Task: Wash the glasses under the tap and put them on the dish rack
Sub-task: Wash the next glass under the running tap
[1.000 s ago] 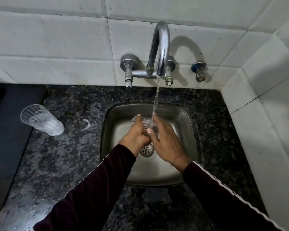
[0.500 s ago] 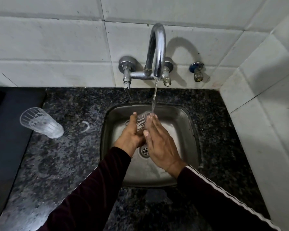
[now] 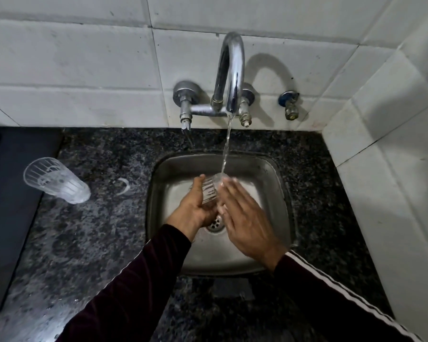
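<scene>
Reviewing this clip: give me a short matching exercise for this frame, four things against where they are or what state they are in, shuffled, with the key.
Things:
1. glass in hand
2. second glass
3. tap
4. right hand

States:
A. stands on the dark counter, left of the sink
B. running, stream falling into the sink
C. fingers straight, laid against the glass
D. gripped by the left hand under the water

Pairs: 1-D, 2-A, 3-B, 4-C

1 head view looks steeply down, close over the sink (image 3: 277,183), facing the tiled wall (image 3: 84,70).
</scene>
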